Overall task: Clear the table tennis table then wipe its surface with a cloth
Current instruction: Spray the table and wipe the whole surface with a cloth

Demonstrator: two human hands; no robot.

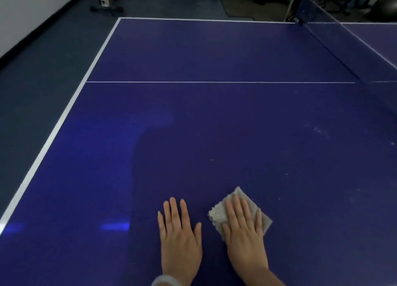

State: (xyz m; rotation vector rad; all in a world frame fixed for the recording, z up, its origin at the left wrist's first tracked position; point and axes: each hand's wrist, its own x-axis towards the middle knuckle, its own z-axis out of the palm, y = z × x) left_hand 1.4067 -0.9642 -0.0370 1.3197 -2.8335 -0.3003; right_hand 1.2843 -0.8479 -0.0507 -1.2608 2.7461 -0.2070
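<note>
The blue table tennis table (193, 124) fills the view, with white edge lines and a thin centre line. A small grey cloth (218, 212) lies flat on it near the front. My right hand (245, 230) presses on the cloth with straight fingers and covers most of it. My left hand (179, 232) rests flat on the bare tabletop just left of the cloth, fingers straight and a pale band at its wrist. Pale dusty specks (318, 131) mark the surface to the right.
The net (343, 40) runs along the right side, fixed by a post at the far edge. Beyond the table lie dark floor, a dumbbell (107, 9) and gym gear at the back, and an exercise ball (386, 4) at the far right.
</note>
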